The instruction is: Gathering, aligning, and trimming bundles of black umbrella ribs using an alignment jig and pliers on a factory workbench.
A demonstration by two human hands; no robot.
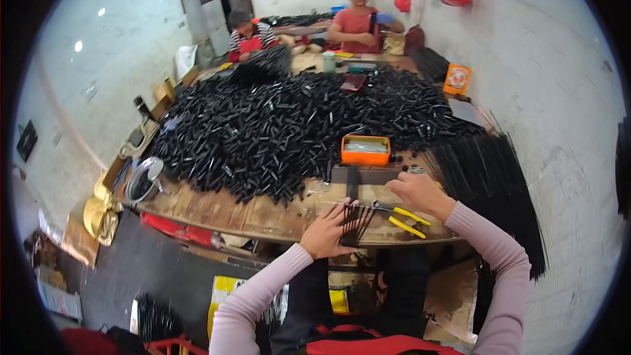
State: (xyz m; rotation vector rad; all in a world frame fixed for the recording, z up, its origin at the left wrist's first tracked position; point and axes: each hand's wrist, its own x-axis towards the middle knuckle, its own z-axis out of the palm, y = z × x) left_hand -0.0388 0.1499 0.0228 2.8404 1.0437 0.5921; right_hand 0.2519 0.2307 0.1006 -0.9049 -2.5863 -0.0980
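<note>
1. A fan of thin black rods (355, 222) is gripped by the left hand (327, 231) at the near edge of the wooden desk (217, 209); the fingers are curled around the rods' near ends, and the rods spread out toward the far side.
2. The right hand (415, 192) is held just right of the rods, its fingers bent loosely over the desk near a small round tin (416, 171); whether anything is pinched in it cannot be told.
3. Yellow-handled pliers (406, 221) lie on the desk just below the right hand, touching neither hand.
4. An orange tray (365, 150) stands just beyond the hands, at the near foot of a large heap of short black tubes (289, 125) that covers most of the desk.
5. A bundle of long black rods (493, 184) hangs over the desk's right edge.
6. A metal bowl (142, 179) sits at the desk's left edge.
7. At the far end, two people are seated: one in a striped top (248, 34), one in a red top (355, 24).
</note>
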